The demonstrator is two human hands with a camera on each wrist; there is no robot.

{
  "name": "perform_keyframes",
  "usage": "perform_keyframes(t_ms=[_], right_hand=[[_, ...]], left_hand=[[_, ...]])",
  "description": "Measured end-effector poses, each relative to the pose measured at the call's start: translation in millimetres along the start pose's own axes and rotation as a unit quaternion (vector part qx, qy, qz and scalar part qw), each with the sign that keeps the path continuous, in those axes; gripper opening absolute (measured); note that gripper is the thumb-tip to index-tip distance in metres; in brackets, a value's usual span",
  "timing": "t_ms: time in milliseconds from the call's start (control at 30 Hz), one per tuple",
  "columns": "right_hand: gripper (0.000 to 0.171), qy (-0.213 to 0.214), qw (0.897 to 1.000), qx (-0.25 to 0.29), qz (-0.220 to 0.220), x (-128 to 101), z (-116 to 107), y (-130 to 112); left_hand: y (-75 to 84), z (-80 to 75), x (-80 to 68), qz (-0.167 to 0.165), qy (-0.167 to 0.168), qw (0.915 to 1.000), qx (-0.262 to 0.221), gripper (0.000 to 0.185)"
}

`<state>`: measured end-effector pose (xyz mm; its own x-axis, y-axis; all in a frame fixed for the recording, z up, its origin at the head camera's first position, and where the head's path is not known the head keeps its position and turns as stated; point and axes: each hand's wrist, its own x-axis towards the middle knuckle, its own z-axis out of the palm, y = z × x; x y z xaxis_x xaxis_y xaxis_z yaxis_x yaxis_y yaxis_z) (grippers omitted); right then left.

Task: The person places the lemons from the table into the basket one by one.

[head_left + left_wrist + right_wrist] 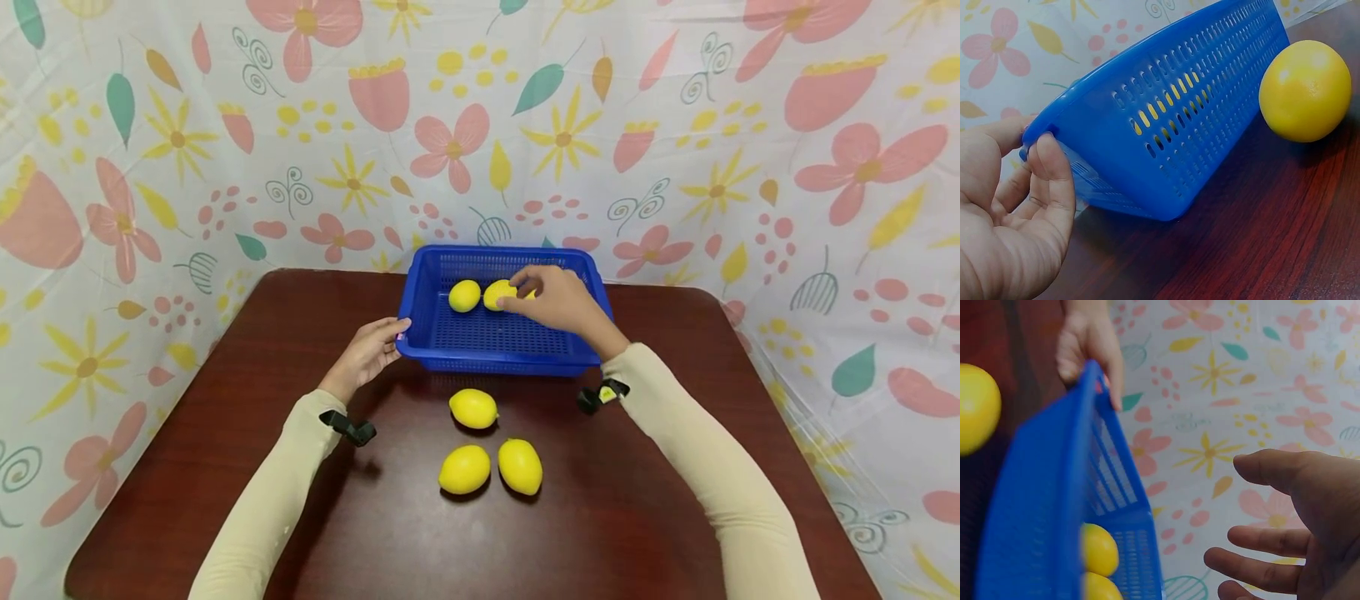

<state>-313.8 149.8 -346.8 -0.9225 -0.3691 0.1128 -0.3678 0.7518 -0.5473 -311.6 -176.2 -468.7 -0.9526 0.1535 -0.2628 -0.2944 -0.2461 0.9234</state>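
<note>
The right hand (558, 302) is hovering open inside the blue basket (480, 346), fingers relaxed beside two lemons (465, 296) lying at its 9 o'clock. The left hand (369, 350) is pinching the basket's near-left corner. Three more lemons (473, 408) are waiting on the tabletop (637, 500), at 6 o'clock from the basket, between both arms.

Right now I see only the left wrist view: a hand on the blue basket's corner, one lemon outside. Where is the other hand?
Observer: The right hand is over the blue basket, above its lemons.
Operator: Holding one?
Observer: No; the right wrist view shows its fingers straight, palm bare.
Operator: How many lemons altogether?
Observer: Two in the basket, three loose lemons on the table.
</note>
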Motion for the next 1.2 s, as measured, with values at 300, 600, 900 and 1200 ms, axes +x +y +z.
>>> perform_keyframes(t_ms=[300, 600, 900, 1200], right_hand=[[0.048, 0.027, 0.999, 0.020, -0.021, -65, 19, 10], [0.049, 0.036, 0.999, 0.007, -0.015, -119, 47, 20], [0.053, -0.005, 0.999, -0.040, 0.027, -157, 81, 21], [0.055, -0.028, 0.997, -0.048, 0.053, -171, 104, 23]], left_hand=[[-1.9, 0.1, 0.9, 0.004, -0.005, 1.0000, -0.005, 0.017], [-2.5, -2.7, 0.4, 0.002, 0.007, 0.9999, -0.013, 0.013], [-2.1, -1.3, 0.9, 0.003, 0.005, 0.9998, -0.018, 0.014], [-2.3, 1.6, -0.3, 0.004, 0.004, 0.9998, -0.021, 0.013]])
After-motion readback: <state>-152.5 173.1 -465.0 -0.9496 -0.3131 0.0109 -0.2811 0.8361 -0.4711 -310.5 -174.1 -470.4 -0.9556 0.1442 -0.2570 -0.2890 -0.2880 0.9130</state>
